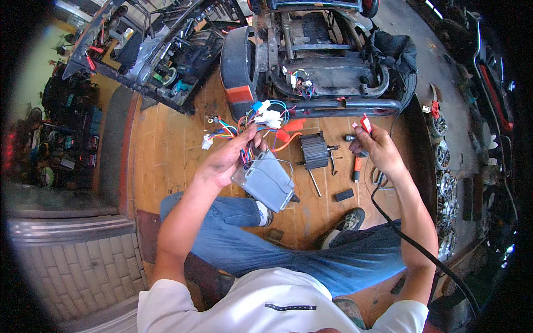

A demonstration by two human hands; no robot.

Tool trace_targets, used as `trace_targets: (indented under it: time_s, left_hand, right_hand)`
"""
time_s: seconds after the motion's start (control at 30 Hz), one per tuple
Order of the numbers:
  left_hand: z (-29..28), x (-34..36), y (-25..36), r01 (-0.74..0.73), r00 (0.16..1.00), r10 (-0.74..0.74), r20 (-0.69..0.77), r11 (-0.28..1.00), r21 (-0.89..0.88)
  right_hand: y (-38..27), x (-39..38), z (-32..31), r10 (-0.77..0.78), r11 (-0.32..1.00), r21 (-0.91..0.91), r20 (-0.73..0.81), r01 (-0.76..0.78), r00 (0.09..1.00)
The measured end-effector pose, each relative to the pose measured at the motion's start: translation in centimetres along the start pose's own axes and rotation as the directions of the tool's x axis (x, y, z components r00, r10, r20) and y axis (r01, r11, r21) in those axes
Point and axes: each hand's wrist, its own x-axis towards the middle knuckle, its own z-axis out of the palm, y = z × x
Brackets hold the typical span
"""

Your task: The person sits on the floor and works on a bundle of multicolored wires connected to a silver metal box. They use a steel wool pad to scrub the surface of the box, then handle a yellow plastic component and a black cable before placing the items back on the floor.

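My left hand (pixel 225 158) is closed round a bundle of coloured wires (pixel 243 145), whose white plug connectors (pixel 269 117) fan out beyond the fingers. From this bundle hangs a flat grey metal box (pixel 265 178), tilted above the wooden floor between my legs. My right hand (pixel 378 147) is raised off to the right, thumb and fingers pinched on a small red-and-white piece (pixel 365 123) whose kind I cannot make out. Just below that hand lies a tool with an orange handle (pixel 357 166). A black finned metal box (pixel 315 150) stands between the two hands.
Ahead lies a black vehicle chassis (pixel 327 72) with loose wires on it. A second dismantled frame (pixel 161 66) is at the far left. On the floor are a black block (pixel 344 195), a thin metal rod (pixel 315 183) and red pieces (pixel 290 130). A black cable (pixel 427 250) runs along my right arm.
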Motion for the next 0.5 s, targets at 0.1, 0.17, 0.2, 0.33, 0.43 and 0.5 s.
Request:
trace_targets:
  time_s: [0.1, 0.17, 0.2, 0.33, 0.43, 0.5]
  left_hand:
    - [-0.1, 0.2, 0.3, -0.02, 0.999, 0.019, -0.03, 1.0, -0.006]
    - [0.2, 0.3, 0.2, -0.059, 0.994, 0.057, -0.096, 0.998, -0.016]
    - [0.5, 0.4, 0.1, -0.046, 0.996, 0.044, -0.077, 0.998, -0.03]
    - [2.5, 0.9, -1.4, 0.019, 0.995, -0.015, -0.099, 0.999, 0.036]
    - [4.1, 1.7, -2.5, 0.119, 0.993, -0.115, -0.038, 0.985, 0.123]
    - [4.9, 2.2, -3.2, 0.111, 0.994, -0.109, -0.022, 0.979, 0.171]
  right_hand:
    - [0.3, 0.1, -0.5, 0.168, 0.969, -0.18, -0.007, -0.167, 0.986]
    - [-0.8, -0.3, -1.0, 0.138, 0.841, -0.536, 0.071, -0.079, 0.988]
    - [-1.6, -0.6, -1.1, 0.178, 0.676, -0.733, 0.056, -0.081, 0.982]
    - [-5.0, -2.2, 0.2, -0.134, 0.894, -0.404, 0.174, 0.195, 0.975]
    - [-6.2, -3.2, 3.4, -0.132, 0.918, -0.296, 0.401, 0.264, 0.907]
    - [-6.2, -3.8, 5.5, -0.153, 0.86, -0.369, 0.471, 0.352, 0.869]
